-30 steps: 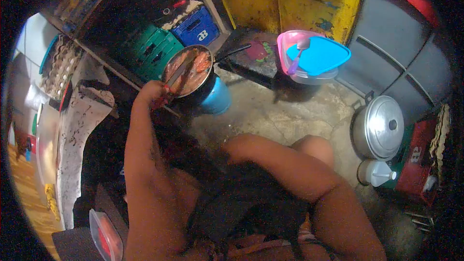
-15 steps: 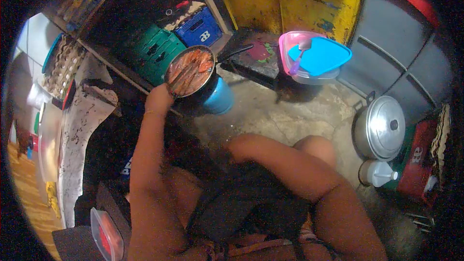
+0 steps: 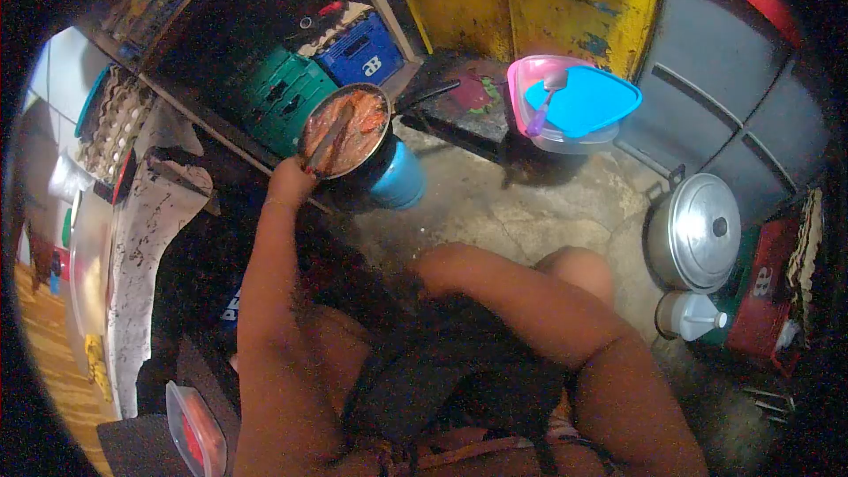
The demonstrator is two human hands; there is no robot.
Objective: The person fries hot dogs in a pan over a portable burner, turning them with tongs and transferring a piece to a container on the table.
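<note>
My left hand (image 3: 293, 181) is closed round the near end of a long, flat, brownish stirring utensil (image 3: 329, 141). Its exact kind is unclear. The utensil's far part lies in a frying pan (image 3: 387, 137) filled with a reddish-orange sauce or stew (image 3: 358, 143). The pan sits above a small blue gas cylinder (image 3: 399, 178), and its black handle points right. My right hand (image 3: 433, 278) hangs low by my lap, against dark clothing; shadow hides its fingers.
Behind the pan are a green crate (image 3: 287, 93) and a blue crate (image 3: 362, 53). A pink basin (image 3: 521, 79) with a blue lid (image 3: 596, 102) and purple-handled spoon (image 3: 541, 115) stands back right. A lidded pot (image 3: 698, 230) and a white jug (image 3: 693, 316) are at right.
The utensil has shifted within the pan, stirring the sauce, and shows more sharply now. My left hand stays at the pan's near edge. My right hand has not visibly moved.
</note>
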